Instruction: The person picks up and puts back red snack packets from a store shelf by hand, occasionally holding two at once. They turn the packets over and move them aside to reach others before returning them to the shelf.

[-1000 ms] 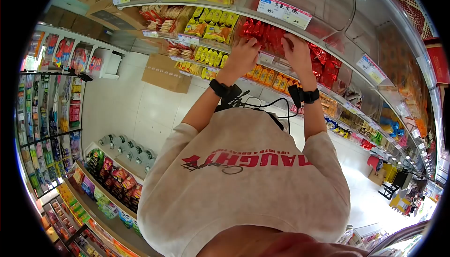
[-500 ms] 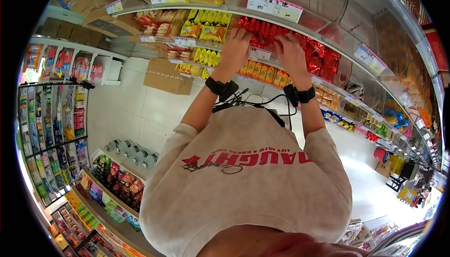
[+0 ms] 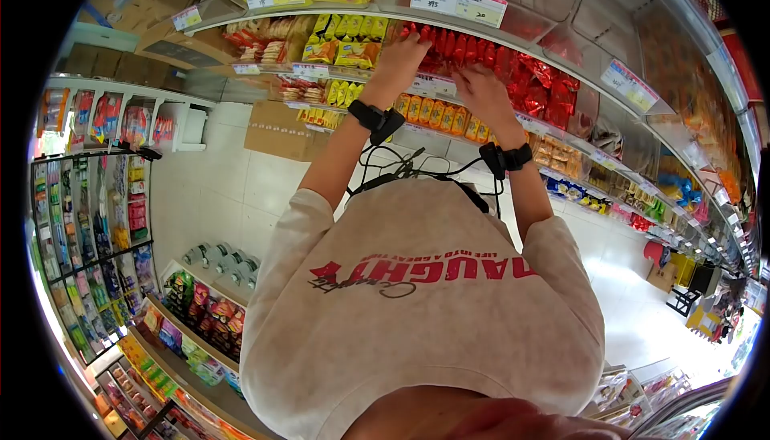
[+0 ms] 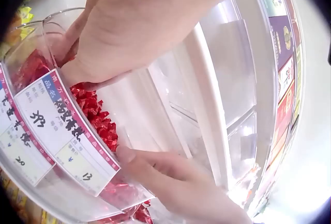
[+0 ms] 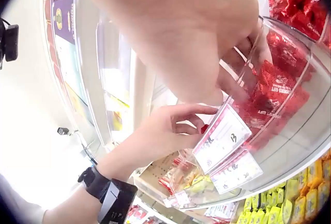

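Observation:
Foil-wrapped red snack packets [image 3: 473, 49] fill a clear plastic bin [image 5: 297, 131] on the shelf. My left hand [image 3: 399, 67] reaches over the bin's left part; in the left wrist view its fingers [image 4: 77, 72] dip among the red packets, tips partly hidden. A bit of red shows by those fingers in the right wrist view, but I cannot tell whether they grip a packet. My right hand [image 3: 485, 95] is at the bin's front, its fingers spread behind the clear wall against a packet in the right wrist view. Handwritten price tags [image 4: 77, 149] hang on the bin front.
Yellow snack packs [image 3: 357, 53] and wrapped biscuits [image 3: 269, 35] fill neighbouring bins on the left. Orange packs [image 3: 441, 113] line the shelf below. An upper shelf with a price card [image 3: 459, 3] overhangs the hands. A cardboard box [image 3: 281, 131] stands on the floor.
The head view has shifted slightly. My right hand has drawn back from among the red packets toward the bin's front edge. My left hand stays at the left part, and more packets show between the hands.

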`<state>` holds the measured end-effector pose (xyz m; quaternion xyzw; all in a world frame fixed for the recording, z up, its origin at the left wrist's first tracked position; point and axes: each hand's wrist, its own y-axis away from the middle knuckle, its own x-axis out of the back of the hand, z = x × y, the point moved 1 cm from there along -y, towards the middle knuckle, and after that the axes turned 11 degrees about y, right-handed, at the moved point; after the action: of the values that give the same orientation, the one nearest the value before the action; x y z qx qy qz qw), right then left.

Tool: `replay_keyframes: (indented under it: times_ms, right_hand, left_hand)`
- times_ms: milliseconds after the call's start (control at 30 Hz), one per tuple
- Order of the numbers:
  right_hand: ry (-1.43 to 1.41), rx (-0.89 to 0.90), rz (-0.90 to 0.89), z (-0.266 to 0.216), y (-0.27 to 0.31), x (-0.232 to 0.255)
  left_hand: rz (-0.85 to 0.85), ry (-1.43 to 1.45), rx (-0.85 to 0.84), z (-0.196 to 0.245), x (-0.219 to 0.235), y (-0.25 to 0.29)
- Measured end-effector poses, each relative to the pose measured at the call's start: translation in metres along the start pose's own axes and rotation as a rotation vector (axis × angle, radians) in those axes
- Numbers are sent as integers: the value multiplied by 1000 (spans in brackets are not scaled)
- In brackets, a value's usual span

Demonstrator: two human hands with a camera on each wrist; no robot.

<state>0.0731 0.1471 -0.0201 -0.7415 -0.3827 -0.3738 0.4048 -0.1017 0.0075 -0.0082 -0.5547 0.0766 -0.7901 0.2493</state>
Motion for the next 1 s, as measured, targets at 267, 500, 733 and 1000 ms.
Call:
replay_keyframes:
  times_ms: [267, 500, 733, 1000]
  right_hand:
    - [124, 82, 98, -3, 5, -5]
    - [127, 91, 127, -4, 5, -7]
    - [180, 104, 189, -3, 8, -13]
    - [227, 83, 118, -7, 11, -9]
  left_hand:
    - [-77, 242, 82, -9, 3, 1]
    - [-145, -74, 71, -7, -1, 4]
    - [-56, -86, 103, 11, -6, 20]
    - [-14, -49, 39, 13, -15, 36]
